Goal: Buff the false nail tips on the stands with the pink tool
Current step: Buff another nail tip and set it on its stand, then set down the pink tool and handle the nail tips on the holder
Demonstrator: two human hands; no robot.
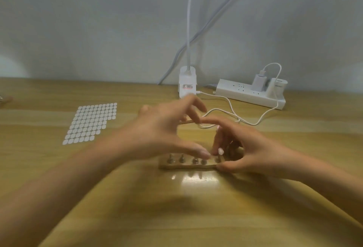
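A wooden base (184, 166) with several small metal stands (181, 158) lies on the table in front of me. My right hand (247, 152) grips its right end, with the thumb on the front edge and curled fingers over the rightmost stand (217, 159). My left hand (163, 130) hovers over the base with its fingers spread, and its thumb tip touches the base beside that stand. The frame is blurred, so I cannot make out nail tips on the stands. No pink tool is in sight.
A thin wooden stick (186, 122) lies behind my left hand. A sheet of white round stickers (92, 123) is at the left. A white lamp base (187, 83), a power strip (251, 93) and a looping white cable (235, 117) sit at the back.
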